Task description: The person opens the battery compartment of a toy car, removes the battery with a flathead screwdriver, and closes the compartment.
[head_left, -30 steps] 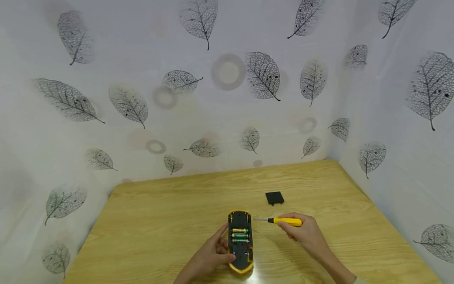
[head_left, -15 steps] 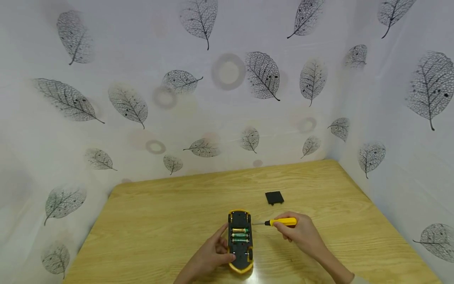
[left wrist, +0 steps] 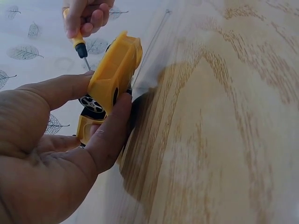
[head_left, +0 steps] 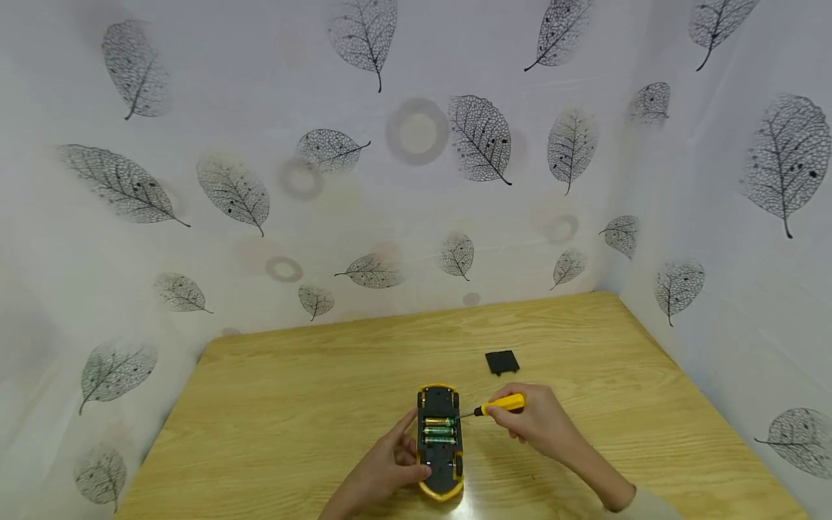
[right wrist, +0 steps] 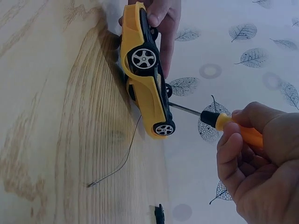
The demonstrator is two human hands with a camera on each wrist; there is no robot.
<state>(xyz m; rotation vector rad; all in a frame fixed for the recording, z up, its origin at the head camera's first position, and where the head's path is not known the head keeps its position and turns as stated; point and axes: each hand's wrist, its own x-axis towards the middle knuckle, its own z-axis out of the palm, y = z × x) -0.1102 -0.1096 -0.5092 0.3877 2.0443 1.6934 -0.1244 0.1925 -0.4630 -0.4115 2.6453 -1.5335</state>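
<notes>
The left hand (head_left: 383, 468), at 8 o'clock from the yellow toy car (head_left: 440, 453), grips it; the car is upside down toward the 6 o'clock side of the wooden table (head_left: 292, 404). Between 2 and 3 o'clock, the right hand (head_left: 536, 419) pinches a yellow screwdriver (head_left: 510, 403), its tip at the car's edge. 3 batteries (head_left: 440, 430) sit exposed in the underside (head_left: 440, 399). A black cover (head_left: 503, 362) lies toward 1 o'clock; leaf-printed sheeting (head_left: 351, 209) hangs at 12.

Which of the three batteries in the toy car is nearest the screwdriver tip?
The top battery in the head view. The tip of the screwdriver is by its right end; the middle battery and bottom battery lie farther off.
</notes>
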